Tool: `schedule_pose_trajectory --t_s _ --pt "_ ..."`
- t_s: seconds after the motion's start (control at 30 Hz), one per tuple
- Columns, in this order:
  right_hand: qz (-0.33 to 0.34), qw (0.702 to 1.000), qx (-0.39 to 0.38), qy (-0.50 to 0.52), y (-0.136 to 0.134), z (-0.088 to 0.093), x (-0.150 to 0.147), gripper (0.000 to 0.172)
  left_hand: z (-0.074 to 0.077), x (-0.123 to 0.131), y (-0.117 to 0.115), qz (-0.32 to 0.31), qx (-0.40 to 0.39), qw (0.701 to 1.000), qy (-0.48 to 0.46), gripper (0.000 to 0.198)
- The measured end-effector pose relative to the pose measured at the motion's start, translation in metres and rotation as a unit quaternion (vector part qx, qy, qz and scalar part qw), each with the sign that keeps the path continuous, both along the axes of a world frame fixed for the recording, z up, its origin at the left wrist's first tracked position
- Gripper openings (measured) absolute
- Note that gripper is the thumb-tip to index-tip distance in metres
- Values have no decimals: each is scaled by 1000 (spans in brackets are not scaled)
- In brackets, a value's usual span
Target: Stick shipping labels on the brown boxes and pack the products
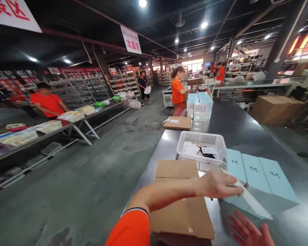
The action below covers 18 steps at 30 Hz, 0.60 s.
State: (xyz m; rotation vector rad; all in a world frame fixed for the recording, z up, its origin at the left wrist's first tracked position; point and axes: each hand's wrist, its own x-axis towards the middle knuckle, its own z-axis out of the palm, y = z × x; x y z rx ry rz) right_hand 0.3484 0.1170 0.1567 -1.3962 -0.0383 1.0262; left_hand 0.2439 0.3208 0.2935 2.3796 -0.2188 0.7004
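My left hand (222, 184), in an orange sleeve, reaches over the metal table with its fingers closed on the edge of a pale blue box (255, 202). This box shows a white side and is partly blurred. Just below it my right hand (248, 230) is spread, palm side up, with nothing in it. Beyond the held box stand several pale blue boxes (255, 172) in a row, each with a small dark mark on top. A flattened brown carton (179, 218) lies under my left forearm.
A white plastic basket (181, 145) with papers and a dark item stands behind the carton. Farther along the metal table (236, 116) are a brown cardboard stack (178, 123) and stacked blue-and-white boxes (200, 106). Co-workers stand beyond the table and at a long bench (74, 126) on the left.
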Motion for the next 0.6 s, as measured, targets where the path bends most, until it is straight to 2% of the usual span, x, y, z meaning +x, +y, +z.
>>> schedule_pose_trajectory --t_s 0.07,0.1,0.17,0.2,0.27,0.33,0.37,0.43,0.47,0.5,0.6 --pt "75 996 39 -35 33 41 -43 69 -22 -69 1 -20 -66 998 12 27" --pt "107 991 26 -73 49 56 -63 61 -34 -99 0 -6 -126 992 18 24" --pt "135 981 26 -137 79 73 -99 58 -57 -149 -2 85 -284 955 -3 22" --pt "144 976 33 -159 93 74 -115 56 -67 -168 -2 148 -374 915 -19 27" --pt "161 967 52 -191 114 67 -145 53 -84 -196 0 238 -536 810 -20 44" --pt "209 952 65 -213 128 55 -172 50 -97 -214 6 268 -641 720 6 50" --pt "236 942 72 -230 133 50 -183 49 -102 -221 10 272 -668 693 13 49" --pt "255 910 80 -316 138 44 -199 44 -109 -233 16 294 -684 668 -2 42" --pt "248 881 86 -393 138 43 -203 40 -111 -237 17 303 -683 664 -11 38" --pt "240 838 90 -482 139 42 -205 35 -112 -241 17 305 -684 663 -14 36" --pt "283 644 93 -705 137 41 -204 22 -110 -249 13 284 -694 662 8 29"
